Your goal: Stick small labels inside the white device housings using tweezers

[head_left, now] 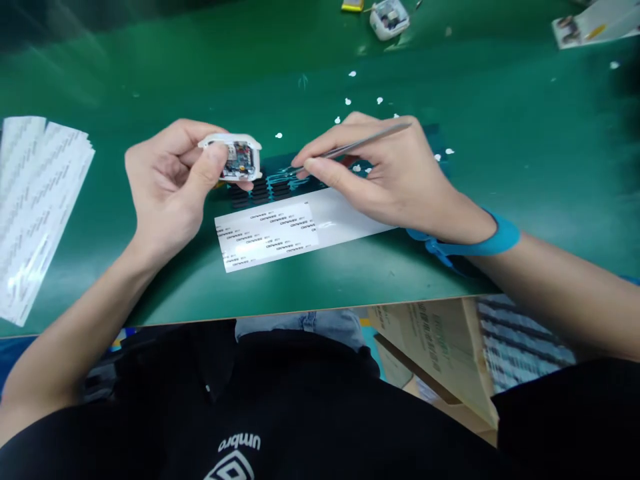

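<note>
My left hand (173,183) grips a small white device housing (242,157) with its circuit board showing, thumb over its left part. In my right hand (385,167) are metal tweezers (357,143), held like a pen and pointing left. Their tips are over a dark sheet (260,189) with rows of black strips and blue-green lines; whether they pinch anything is too small to tell. Just in front of that sheet lies a white printed strip (270,233), its right part under my right hand. A blue band (493,237) circles my right wrist.
White printed sheets (40,207) are stacked at the left. Small white pieces (348,101) are scattered beyond my right hand. Another white housing (389,19) and a yellow part (353,5) lie at the back. A cardboard box (440,347) stands below the table's front edge.
</note>
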A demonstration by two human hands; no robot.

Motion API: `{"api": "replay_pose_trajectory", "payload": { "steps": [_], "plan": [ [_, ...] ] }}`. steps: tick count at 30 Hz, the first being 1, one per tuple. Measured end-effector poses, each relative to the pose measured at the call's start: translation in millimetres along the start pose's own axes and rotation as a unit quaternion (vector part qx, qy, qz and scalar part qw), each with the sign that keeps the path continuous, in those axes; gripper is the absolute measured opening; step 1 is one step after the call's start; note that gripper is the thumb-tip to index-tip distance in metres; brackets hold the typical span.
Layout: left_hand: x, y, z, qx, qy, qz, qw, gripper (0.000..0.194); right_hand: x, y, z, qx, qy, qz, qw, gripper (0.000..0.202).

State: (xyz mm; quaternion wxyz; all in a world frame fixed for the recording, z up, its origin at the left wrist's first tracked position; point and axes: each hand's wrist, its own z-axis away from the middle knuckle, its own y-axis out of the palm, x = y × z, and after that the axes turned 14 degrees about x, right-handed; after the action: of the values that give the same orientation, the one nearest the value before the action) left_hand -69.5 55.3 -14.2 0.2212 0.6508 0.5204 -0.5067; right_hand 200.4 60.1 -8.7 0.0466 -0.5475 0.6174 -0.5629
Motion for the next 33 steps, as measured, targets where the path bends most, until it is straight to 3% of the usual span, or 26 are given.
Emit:
{"api": "replay_pose_trajectory", "payload": {
  "steps": [3,6,11,15,21,25,30,33],
  "plan": [
    [1,-2.0,0,0.034,0.035,-0.118,0.992,0.022,-5,-2,1,0.041,0.007,0.007,0.999,0.030],
    [3,-1.4,2,0.102,0.072,-0.220,0.968,0.017,-6,-2,1,0.056,0.014,0.000,0.998,0.030],
    [5,0.7,3,0.195,0.019,-0.225,0.954,0.019,-7,-4,1,0.037,-0.001,0.002,0.999,0.028],
    [5,1.9,3,0.207,-0.026,-0.220,0.953,0.023,-10,-6,1,0.036,-0.003,0.021,0.999,0.029],
    [5,3.1,2,0.233,-0.029,-0.232,0.944,0.024,-14,-3,3,0.044,-0.031,0.030,0.998,0.024],
    [6,6.1,2,0.224,-0.038,-0.262,0.938,0.025,-11,0,6,0.066,-0.046,0.118,0.990,0.027],
    [8,4.9,3,0.232,-0.005,-0.296,0.927,0.025,-8,-8,4,-0.020,-0.121,0.233,0.965,0.023],
    [-7,4.2,3,0.227,0.091,-0.271,0.931,0.017,-4,-11,4,-0.088,-0.143,0.212,0.963,0.027]
  ]
}}
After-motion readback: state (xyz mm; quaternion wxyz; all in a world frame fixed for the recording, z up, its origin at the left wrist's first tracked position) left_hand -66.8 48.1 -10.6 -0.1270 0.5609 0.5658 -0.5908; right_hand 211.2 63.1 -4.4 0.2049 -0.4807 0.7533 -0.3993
